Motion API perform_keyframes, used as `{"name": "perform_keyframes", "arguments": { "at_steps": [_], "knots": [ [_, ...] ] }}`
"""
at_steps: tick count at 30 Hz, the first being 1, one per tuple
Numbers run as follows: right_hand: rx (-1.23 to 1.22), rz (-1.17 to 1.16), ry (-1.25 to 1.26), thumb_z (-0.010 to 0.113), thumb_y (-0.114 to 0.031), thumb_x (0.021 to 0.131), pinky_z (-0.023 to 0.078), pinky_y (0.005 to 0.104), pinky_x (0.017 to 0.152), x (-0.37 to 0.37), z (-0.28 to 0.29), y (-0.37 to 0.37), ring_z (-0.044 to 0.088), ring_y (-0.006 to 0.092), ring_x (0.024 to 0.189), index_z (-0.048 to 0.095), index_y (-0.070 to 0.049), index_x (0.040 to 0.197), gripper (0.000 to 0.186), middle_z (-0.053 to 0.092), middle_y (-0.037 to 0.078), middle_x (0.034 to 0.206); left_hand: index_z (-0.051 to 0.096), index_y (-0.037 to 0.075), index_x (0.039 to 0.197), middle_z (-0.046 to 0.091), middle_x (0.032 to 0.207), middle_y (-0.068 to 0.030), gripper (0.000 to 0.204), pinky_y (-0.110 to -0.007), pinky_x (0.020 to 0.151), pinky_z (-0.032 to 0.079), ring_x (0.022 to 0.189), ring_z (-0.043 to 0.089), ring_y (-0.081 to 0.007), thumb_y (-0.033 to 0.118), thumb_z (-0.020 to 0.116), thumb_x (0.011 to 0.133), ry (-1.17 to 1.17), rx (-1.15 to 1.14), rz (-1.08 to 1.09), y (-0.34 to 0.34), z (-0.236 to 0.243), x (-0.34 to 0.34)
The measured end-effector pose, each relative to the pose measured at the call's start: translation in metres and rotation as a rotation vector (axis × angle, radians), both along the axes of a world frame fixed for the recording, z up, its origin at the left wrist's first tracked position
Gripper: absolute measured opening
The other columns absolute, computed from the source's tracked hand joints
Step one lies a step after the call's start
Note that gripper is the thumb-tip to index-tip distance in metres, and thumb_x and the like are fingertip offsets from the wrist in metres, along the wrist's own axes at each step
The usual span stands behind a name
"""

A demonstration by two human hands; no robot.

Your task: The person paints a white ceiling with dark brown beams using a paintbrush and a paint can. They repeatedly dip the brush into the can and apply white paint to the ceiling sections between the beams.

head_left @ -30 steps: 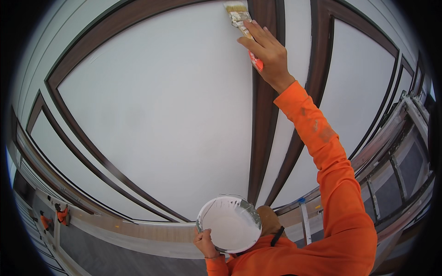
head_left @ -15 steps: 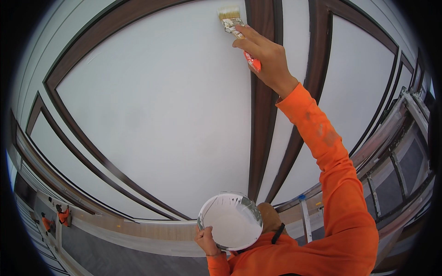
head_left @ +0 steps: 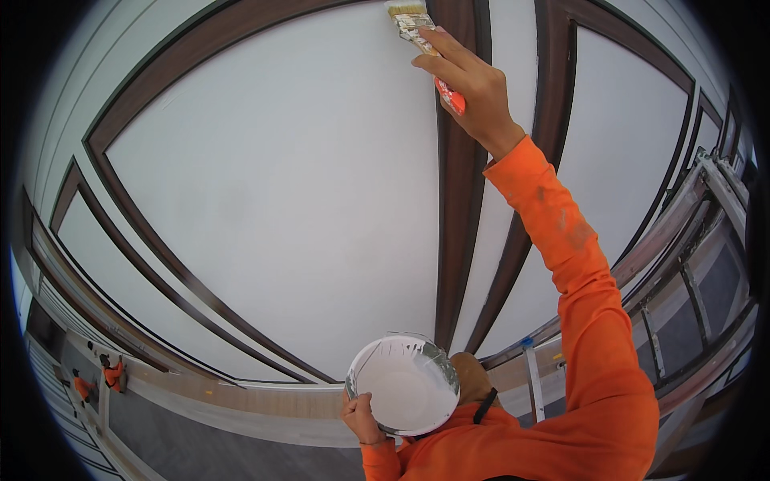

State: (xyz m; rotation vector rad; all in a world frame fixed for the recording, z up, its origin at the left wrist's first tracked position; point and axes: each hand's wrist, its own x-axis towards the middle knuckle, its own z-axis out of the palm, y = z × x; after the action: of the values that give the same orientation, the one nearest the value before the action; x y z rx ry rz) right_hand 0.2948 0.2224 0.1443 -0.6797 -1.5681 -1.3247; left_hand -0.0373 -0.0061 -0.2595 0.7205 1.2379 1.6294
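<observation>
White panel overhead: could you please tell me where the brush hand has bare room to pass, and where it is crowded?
The white panel is bare from its left brown trim to the centre brown strip. It is tight at the top, where the right hand holds the brush beside that strip.

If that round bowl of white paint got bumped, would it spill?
Probably. The bowl looks wide and shallow, with white paint filling it, so a tilt could slop paint over. Only the left hand holds it, at one edge, so a knock might tip it. It looks thin and likely light.
</observation>
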Motion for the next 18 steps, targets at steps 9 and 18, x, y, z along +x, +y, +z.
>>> {"name": "perform_keyframes", "arguments": {
  "at_steps": [9, 18],
  "knots": [
    [0.003, -0.015, -0.029, 0.071, -0.004, 0.087, 0.062, 0.0311, 0.075, 0.002, 0.001, 0.019, 0.068, 0.0249, 0.121, 0.068, -0.017, 0.100, 0.019, 0.070, 0.005, 0.130, 0.047, -0.004, 0.058, 0.060, 0.102, -0.0028, 0.026, -0.028, 0.064, 0.034, 0.072, 0.047, -0.0101, -0.002, 0.061, 0.079, 0.034, -0.001, -0.010, 0.000, 0.002, 0.001],
    [-0.026, -0.019, 0.001, 0.072, -0.003, 0.083, 0.060, 0.0317, 0.069, -0.004, 0.007, 0.016, 0.069, 0.0243, 0.118, 0.067, -0.017, 0.099, 0.022, 0.070, 0.005, 0.128, 0.046, -0.004, 0.058, 0.053, 0.092, -0.0009, 0.027, -0.028, 0.064, 0.033, 0.072, 0.045, -0.0103, -0.001, 0.063, 0.079, 0.023, -0.025, -0.026, 0.006, 0.012, 0.003]
  ]
}}
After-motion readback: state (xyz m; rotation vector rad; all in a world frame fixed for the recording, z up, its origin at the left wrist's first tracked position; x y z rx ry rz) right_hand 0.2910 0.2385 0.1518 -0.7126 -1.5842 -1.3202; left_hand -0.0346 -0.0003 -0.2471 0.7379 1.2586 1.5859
